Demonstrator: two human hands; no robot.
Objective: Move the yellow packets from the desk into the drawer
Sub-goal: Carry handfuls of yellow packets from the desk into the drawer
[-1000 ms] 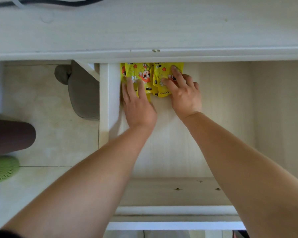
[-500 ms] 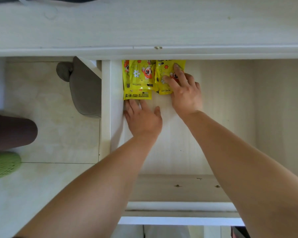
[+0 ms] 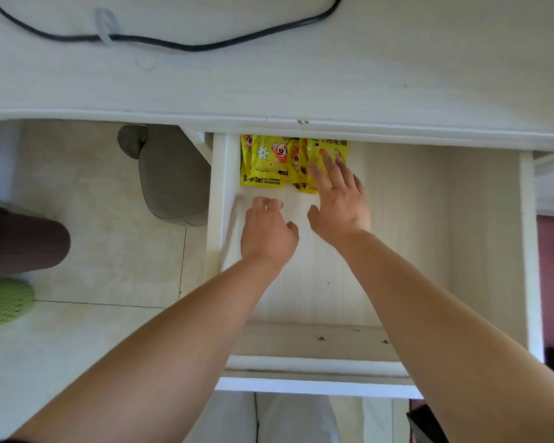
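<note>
Because the yellow packets (image 3: 269, 161) lie in the far-left corner of the drawer (image 3: 429, 235), long axes fore-and-aft, the right hand (image 3: 339, 203) is nearer, straight fingers (image 3: 317, 179) laid on them; the left hand (image 3: 269, 231), loosely curled and empty, lies just short.

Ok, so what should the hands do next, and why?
Probably lift the right hand off the yellow packets and draw it out of the drawer. The packets lie together in the drawer's back left corner, the right hand's straight fingers only rest on them, the left hand holds nothing, and no packet shows on the visible desk.
</note>
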